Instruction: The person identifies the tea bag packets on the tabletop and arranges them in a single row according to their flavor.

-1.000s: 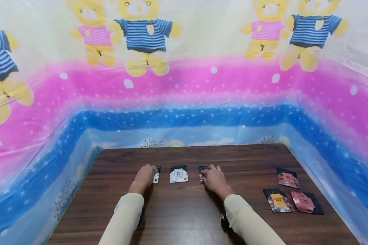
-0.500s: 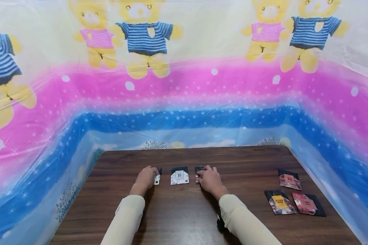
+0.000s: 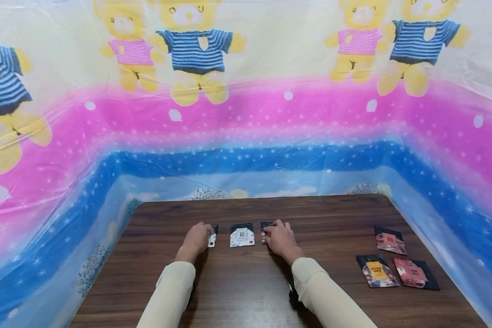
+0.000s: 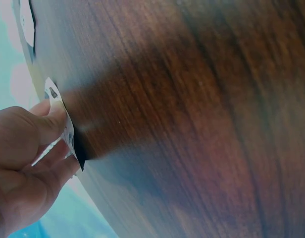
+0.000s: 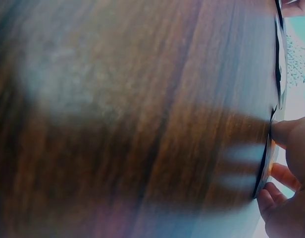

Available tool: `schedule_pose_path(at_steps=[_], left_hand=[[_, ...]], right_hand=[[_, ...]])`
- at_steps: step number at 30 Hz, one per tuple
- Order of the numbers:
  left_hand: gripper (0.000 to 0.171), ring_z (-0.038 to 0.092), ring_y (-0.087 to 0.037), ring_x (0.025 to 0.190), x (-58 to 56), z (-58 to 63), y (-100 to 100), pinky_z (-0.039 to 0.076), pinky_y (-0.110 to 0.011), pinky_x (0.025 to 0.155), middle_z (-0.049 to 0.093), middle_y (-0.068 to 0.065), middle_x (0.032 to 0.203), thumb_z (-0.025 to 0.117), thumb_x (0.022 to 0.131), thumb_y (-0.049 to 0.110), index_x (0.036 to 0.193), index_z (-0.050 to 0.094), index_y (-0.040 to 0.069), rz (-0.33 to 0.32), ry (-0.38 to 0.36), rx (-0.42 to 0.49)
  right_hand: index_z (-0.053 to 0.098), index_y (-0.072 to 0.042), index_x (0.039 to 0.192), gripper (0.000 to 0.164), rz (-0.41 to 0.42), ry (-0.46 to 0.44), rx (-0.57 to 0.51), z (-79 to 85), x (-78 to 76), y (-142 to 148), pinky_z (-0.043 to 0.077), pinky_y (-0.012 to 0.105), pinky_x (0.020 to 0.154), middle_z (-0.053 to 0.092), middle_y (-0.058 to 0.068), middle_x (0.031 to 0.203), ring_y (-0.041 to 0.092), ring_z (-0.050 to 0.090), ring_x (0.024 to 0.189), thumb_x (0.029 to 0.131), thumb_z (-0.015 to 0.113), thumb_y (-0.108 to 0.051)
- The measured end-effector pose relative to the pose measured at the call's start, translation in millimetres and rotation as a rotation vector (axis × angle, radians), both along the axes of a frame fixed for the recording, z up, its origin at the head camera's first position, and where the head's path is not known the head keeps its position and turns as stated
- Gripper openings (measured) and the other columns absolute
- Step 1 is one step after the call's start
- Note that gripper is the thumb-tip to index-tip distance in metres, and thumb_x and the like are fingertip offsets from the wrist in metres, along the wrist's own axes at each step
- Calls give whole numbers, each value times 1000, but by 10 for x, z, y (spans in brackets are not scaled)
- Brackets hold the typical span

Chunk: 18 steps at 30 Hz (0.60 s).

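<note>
Over the far left-middle of the table, my left hand (image 3: pixel 197 238) holds a flat black-and-white sachet (image 3: pixel 213 236), whose right strip shows past the fingers. The left wrist view has the thumb on the printed face of this sachet (image 4: pixel 68 126) and fingers at its edge. A second black-and-white sachet (image 3: pixel 242 235) with a square label lies between the hands. Just right of it, my right hand (image 3: pixel 282 239) grips a dark sachet (image 3: pixel 264 226) with an orange patch, mostly covered by the fingers. In the right wrist view, thumb and fingers span this sachet (image 5: pixel 264 166) by its opposite edges.
Three more sachets lie at the table's right: a pink-labelled one (image 3: pixel 390 240) farther back, a yellow-labelled one (image 3: pixel 377 271) and a pink one (image 3: pixel 414 273) nearer. The dark wood table (image 3: pixel 238 282) ends at a printed bear curtain (image 3: pixel 246 159).
My right hand has slid its sachet left, narrowing the gap to the middle sachet. The left hand stays at its sachet. The head view has shifted slightly.
</note>
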<state>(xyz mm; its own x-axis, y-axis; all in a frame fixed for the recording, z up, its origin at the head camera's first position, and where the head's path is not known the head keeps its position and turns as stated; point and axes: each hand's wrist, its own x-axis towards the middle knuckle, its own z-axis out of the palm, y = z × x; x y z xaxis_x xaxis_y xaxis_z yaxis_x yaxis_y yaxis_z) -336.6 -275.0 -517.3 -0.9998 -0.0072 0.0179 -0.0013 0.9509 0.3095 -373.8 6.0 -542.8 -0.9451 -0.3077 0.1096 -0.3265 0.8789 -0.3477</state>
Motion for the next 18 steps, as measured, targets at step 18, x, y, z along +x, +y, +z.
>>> schedule_pose_path(at_steps=[18], left_hand=[[35,64,-32,100,48,25,20,56,-45,87,65,-17,111,56,86,-18,107,74,4,-7,14,14]], right_hand=[[70,-16,133,38,63,77,1,47,44,79,50,52,97,60,15,136,36,54,115,98,69,-29]])
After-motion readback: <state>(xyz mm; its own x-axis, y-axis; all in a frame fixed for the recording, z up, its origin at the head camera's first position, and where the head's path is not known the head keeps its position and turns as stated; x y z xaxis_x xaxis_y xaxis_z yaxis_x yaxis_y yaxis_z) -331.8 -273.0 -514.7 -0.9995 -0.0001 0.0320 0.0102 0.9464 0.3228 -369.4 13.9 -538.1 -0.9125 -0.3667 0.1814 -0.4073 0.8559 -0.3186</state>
